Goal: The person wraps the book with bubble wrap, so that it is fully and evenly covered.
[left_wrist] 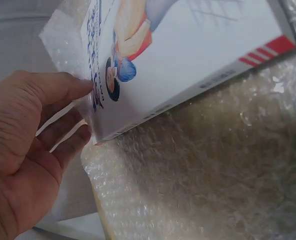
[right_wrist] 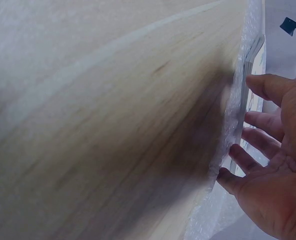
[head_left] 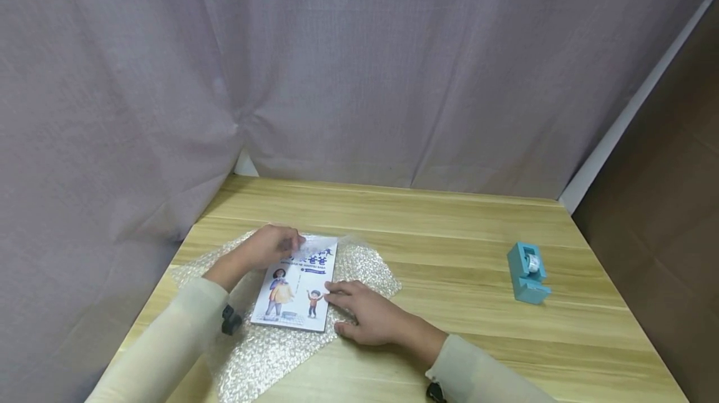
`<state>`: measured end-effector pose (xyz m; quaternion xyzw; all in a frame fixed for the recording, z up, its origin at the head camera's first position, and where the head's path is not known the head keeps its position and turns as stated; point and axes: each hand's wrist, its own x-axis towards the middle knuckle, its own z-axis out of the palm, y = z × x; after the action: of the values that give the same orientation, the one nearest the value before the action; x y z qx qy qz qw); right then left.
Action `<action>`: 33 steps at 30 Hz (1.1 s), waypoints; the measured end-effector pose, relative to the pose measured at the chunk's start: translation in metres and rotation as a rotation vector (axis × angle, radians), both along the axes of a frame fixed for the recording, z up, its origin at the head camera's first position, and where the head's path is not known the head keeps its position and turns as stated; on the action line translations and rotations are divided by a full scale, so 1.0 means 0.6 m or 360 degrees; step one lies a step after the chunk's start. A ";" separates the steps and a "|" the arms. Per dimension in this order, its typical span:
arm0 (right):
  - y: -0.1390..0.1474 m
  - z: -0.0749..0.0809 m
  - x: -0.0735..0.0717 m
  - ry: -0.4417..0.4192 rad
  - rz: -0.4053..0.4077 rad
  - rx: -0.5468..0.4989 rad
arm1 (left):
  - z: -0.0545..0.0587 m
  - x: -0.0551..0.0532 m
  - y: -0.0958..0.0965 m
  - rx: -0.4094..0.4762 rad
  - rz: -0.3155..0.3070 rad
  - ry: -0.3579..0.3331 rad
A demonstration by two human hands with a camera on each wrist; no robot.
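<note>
A white paperback book (head_left: 303, 284) with cartoon figures on its cover lies on a sheet of bubble wrap (head_left: 264, 359). At its far edge my left hand (head_left: 272, 247) pinches a flap of the wrap, which overlaps the printed title. The left wrist view shows the thumb on top of the book's (left_wrist: 188, 50) end and the other fingers curled beneath that edge. My right hand (head_left: 373, 315) rests along the book's right side, fingers spread and relaxed, their tips at the edge of the pages and the wrap (right_wrist: 228, 120).
A teal tape dispenser (head_left: 527, 273) holding a small roll of tape stands on the right part of the wooden table (head_left: 438, 241). Grey curtains (head_left: 359, 78) hang behind the table and down its left side. A brown panel (head_left: 663, 203) borders the right.
</note>
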<state>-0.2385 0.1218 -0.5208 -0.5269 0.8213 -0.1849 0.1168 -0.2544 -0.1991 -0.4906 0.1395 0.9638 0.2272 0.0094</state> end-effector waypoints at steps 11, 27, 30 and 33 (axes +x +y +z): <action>-0.002 0.004 -0.004 0.0015 -0.0011 -0.0001 | 0.001 0.005 0.009 -0.0163 -0.0073 0.0102; -0.012 0.002 -0.013 0.0019 -0.0044 -0.0076 | -0.003 0.014 0.017 -0.0235 -0.0168 0.0140; -0.015 0.001 -0.012 0.0012 -0.0073 -0.0066 | -0.003 0.016 0.017 -0.0261 -0.0182 0.0141; -0.017 0.000 -0.012 0.0023 -0.0091 -0.0066 | -0.003 0.016 0.017 -0.0275 -0.0191 0.0134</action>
<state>-0.2459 0.1118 -0.5206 -0.5069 0.8328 -0.2013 0.0947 -0.2445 -0.1889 -0.4923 0.2051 0.9692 0.1360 -0.0056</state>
